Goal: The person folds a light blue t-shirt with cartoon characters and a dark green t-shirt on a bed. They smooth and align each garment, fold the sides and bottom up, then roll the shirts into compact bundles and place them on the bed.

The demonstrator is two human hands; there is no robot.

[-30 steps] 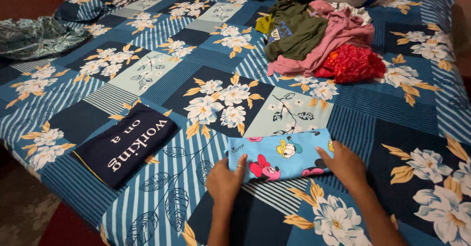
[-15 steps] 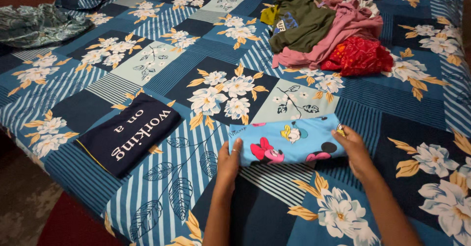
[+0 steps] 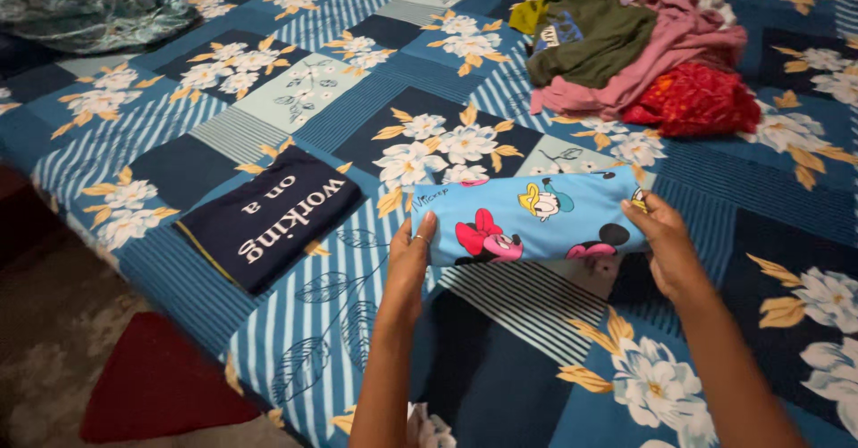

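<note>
a person's two hands lift a folded light blue cloth (image 3: 536, 220) just above a bed (image 3: 500, 359), seen from a head-worn camera looking down. the left hand (image 3: 409, 265) grips the cloth's left end, fingers curled tight around the edge with a ring showing on one finger, forearm rising straight from the bottom of the picture. the right hand (image 3: 670, 247) pinches the right end, fingers closed over the fold, its forearm angling in from the lower right corner. the cloth hangs stretched between them as a long flat band printed with cartoon figures in red, pink, yellow and black, its shadow falling on the sheet below. the bed wears a blue patchwork sheet of stripes, leaves and white flowers with orange petals. to the left of the hands, well apart from the cloth, a folded dark navy garment (image 3: 273, 216) lies flat, a neat rectangle with white lettering on top and a thin yellow edge. at the far side of the bed, a loose heap of clothes (image 3: 643, 55) holds an olive green piece, a pink one and a bright red one. a crumpled grey-green cloth (image 3: 85, 10) sits at the upper left corner. on the floor beside the bed lies a dark red mat (image 3: 156, 385).
</note>
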